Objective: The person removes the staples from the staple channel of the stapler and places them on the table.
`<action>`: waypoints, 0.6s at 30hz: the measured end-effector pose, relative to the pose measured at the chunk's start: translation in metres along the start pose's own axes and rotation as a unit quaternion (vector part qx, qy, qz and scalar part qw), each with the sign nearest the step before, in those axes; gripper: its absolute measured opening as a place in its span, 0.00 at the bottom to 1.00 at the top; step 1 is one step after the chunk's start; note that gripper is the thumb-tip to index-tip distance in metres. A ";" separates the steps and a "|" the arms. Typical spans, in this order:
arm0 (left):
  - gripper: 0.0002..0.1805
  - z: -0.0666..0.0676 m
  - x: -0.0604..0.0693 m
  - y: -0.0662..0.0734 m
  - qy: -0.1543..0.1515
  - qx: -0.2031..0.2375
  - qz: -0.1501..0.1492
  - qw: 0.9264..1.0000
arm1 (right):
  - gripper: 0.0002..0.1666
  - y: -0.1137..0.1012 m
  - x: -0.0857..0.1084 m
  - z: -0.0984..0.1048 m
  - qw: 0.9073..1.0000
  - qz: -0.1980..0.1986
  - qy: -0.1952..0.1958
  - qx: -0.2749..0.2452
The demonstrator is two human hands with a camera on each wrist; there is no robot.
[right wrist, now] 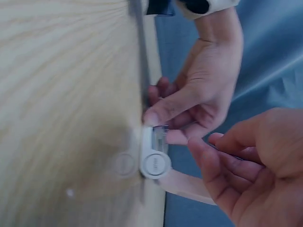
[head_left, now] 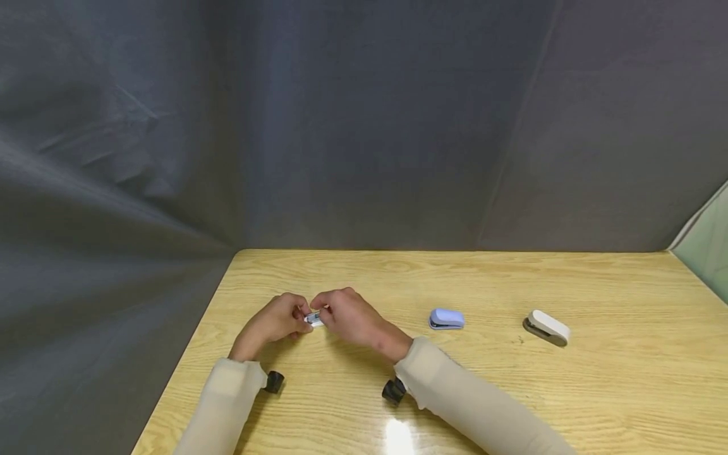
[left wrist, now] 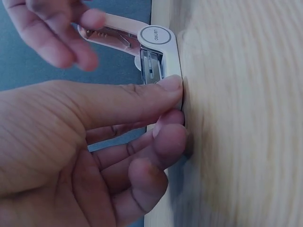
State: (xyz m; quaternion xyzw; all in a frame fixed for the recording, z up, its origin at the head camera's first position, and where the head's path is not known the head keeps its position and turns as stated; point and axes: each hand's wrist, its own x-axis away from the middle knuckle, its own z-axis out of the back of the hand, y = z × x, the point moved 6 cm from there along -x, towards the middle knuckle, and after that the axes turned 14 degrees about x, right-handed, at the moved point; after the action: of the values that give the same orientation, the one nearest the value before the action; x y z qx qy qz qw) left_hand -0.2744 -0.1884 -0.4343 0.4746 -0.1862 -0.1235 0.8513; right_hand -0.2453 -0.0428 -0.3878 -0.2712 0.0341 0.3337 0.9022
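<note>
A white stapler (left wrist: 173, 59) stands with its top arm (left wrist: 118, 23) swung far back, baring the metal staple channel (left wrist: 150, 66). My left hand (head_left: 280, 318) pinches the stapler's base between thumb and fingers, low against the table. Close to the hinge and raised arm is my right hand (head_left: 349, 316), its fingers bent. In the right wrist view a thin dark line shows between the right hand's (right wrist: 251, 165) fingers; whether it is a held strip or a shadow is unclear. The left wrist view shows the right fingertips (left wrist: 87, 59) in front of the raised arm.
On the wooden table (head_left: 625, 379), a light purple stapler (head_left: 446, 318) lies right of my hands. A white and grey stapler (head_left: 547, 327) lies farther right. Dark cloth (head_left: 398, 126) hangs behind the table and along its left side.
</note>
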 end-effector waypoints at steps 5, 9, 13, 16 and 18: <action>0.06 0.000 0.000 -0.002 -0.002 0.004 0.004 1.000 | 0.11 0.003 0.000 -0.011 0.999 0.005 -0.004 0.042; 0.06 0.000 0.000 -0.001 -0.003 0.004 0.004 1.000 | 0.09 0.006 0.000 -0.015 0.997 -0.003 -0.014 0.074; 0.06 0.000 0.000 0.001 -0.001 0.004 0.003 1.000 | 0.09 0.008 0.000 -0.017 0.995 -0.011 -0.030 0.097; 0.06 -0.001 0.000 0.002 -0.003 0.004 0.000 1.000 | 0.09 0.009 0.000 -0.018 0.993 -0.017 -0.035 0.108; 0.06 -0.001 0.000 0.002 -0.004 0.003 0.000 1.000 | 0.09 0.010 0.000 -0.019 0.993 -0.021 -0.036 0.109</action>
State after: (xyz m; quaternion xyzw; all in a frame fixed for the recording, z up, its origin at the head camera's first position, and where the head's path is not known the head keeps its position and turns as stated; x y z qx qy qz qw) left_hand -0.2741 -0.1872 -0.4332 0.4768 -0.1896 -0.1252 0.8492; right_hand -0.2491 -0.0461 -0.4083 -0.1596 0.0324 0.3185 0.9338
